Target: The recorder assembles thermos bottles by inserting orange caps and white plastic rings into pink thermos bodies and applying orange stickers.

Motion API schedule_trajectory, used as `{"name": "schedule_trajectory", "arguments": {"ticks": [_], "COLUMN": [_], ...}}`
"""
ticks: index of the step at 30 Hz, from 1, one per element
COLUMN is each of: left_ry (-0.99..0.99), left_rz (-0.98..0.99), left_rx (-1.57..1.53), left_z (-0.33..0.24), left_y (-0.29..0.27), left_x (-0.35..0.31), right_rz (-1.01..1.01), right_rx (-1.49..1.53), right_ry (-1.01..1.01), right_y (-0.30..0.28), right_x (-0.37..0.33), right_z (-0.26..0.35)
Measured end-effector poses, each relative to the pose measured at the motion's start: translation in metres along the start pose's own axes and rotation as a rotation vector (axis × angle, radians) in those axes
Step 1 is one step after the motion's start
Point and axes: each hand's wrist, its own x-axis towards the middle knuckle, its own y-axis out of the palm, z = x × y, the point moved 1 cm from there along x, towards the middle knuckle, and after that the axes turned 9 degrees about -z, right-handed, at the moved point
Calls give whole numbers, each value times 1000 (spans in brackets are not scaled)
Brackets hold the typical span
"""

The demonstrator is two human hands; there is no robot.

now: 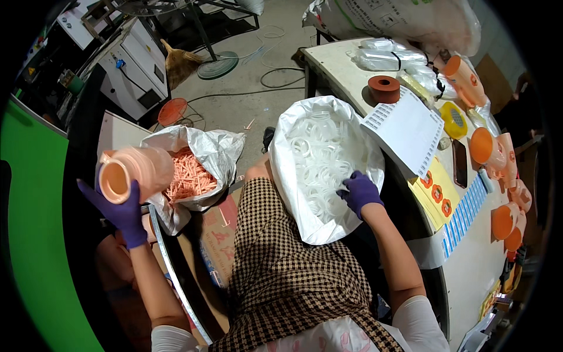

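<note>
My left hand point(125, 216), in a purple glove, is closed round a peach-coloured plastic bottle point(153, 168). Its wide round mouth faces up toward me, and its far side is slightly blurred. My right hand point(359, 193), also gloved in purple, reaches into a white sack point(293, 218) between my knees and the table. Clear plastic rings point(319, 164) fill the sack in a loose heap. The bent fingers of that hand are apart and touch the rings at the right side; no ring shows clearly held.
Peach plastic scraps point(190, 176) fill another sack point(226, 149) at left. On the right-hand table point(475, 281) lie a brown tape roll point(384, 89), a label stack point(407, 129), yellow sticker sheets point(440, 193), a phone point(460, 163) and several orange bottles point(482, 145). A cable crosses the floor.
</note>
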Motion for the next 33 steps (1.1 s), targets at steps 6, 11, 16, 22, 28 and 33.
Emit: {"name": "schedule_trajectory", "arguments": {"ticks": [6,11,16,22,28,33], "left_ry": [102,-127,-52,79,89,68], "left_rz": [453,594,610,648,762,786], "left_rx": [16,-181,-195,-195,-225,-245], "left_z": [-74,-112,-111,-132,-147,-169], "left_y": [-5,-23,-17,6,11,22], "left_x": [-97,-147,-140,-120,-112,-115], "right_rz": [112,-107,-306,60,64,-68], "right_rx": [324,584,836,1234,1009,1005], "right_ry": [95,172,-341,-743,-669,-545], "right_y": [23,-26,-52,-80,-47,-37], "right_x": [4,14,-19,-60,-63,-71], "right_z": [-47,-16,51,150,178,183]}}
